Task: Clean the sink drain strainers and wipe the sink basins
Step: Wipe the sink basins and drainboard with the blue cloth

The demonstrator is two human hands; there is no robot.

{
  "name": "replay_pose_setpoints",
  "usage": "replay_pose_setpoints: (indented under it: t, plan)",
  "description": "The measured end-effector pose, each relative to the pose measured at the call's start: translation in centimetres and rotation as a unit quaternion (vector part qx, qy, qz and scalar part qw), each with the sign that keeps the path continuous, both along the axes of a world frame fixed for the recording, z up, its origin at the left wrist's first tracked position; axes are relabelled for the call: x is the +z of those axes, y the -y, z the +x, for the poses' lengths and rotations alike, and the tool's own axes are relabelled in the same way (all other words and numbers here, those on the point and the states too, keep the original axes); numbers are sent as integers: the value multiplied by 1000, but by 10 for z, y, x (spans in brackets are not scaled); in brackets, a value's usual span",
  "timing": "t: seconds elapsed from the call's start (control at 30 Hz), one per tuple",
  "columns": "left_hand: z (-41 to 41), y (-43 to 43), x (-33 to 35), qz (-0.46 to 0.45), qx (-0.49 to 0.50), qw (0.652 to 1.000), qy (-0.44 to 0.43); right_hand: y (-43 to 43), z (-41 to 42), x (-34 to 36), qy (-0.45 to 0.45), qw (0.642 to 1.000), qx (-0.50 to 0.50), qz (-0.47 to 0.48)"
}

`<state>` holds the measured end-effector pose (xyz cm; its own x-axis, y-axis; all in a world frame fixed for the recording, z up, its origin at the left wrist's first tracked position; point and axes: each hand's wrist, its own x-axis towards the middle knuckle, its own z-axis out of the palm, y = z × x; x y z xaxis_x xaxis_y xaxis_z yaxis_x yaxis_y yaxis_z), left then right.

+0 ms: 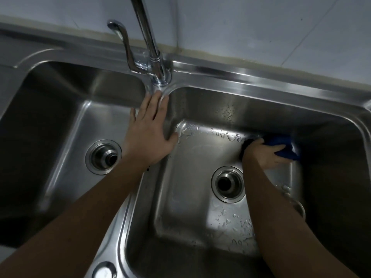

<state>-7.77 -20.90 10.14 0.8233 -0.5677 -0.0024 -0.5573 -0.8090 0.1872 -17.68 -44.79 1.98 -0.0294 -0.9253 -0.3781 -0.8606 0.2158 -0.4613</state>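
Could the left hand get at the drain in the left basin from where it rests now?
Probably yes. The left hand lies flat and empty on the divider between the basins, and the left basin's drain sits just beside its wrist with nothing covering it.

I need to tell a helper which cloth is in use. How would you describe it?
Find the right basin of the steel double sink. At its far right floor edge, the right hand presses a blue cloth, the only coloured thing there.

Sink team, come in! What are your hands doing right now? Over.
Left hand flat on the divider. Right hand pressing blue cloth in right basin. Nothing blocking.
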Motion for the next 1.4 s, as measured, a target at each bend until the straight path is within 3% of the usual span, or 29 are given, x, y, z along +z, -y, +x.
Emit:
replay_pose_setpoints:
  t: [0.07, 0.17, 0.23, 0.37, 0.47, 0.53, 1.0, 1.13, 1.2, 1.4]
  plan:
    - [1, 1, -1, -9, -1, 1000, -11, 1, 5, -29, 0, 996, -74, -49]
    - [3, -3, -3, -16, 2, 1000, -10, -40, 38, -40, 23, 996, -64, -53]
    - [2, -4, -3, -19, 2, 1000, -8, -75, 60, -36, 48, 995, -10, -88]
    - [2, -4, -2, -12, 1, 1000, -15, -137, 72, -47, 63, 989, 123, -46]
    - [2, -4, -2, -13, 2, 1000, -19, -164, 59, -45, 56, 938, 343, -8]
    - [2, -4, -2, -19, 4, 1000, -21, -166, 53, -46, 74, 901, 426, -26]
    - [3, -4, -2, -2, -1, 1000, -15, -191, -71, -50, 8, 781, 622, -59]
    - [4, -4, -3, -5, -3, 1000, -13, -182, -77, -49, 33, 768, 638, -43]
    - [4, -4, -3, 0, -3, 1000, -8, -175, -84, -48, 39, 740, 671, -29]
    - [6, -3, -2, -4, -8, 1000, -2, -155, -109, -30, 30, 596, 797, 94]
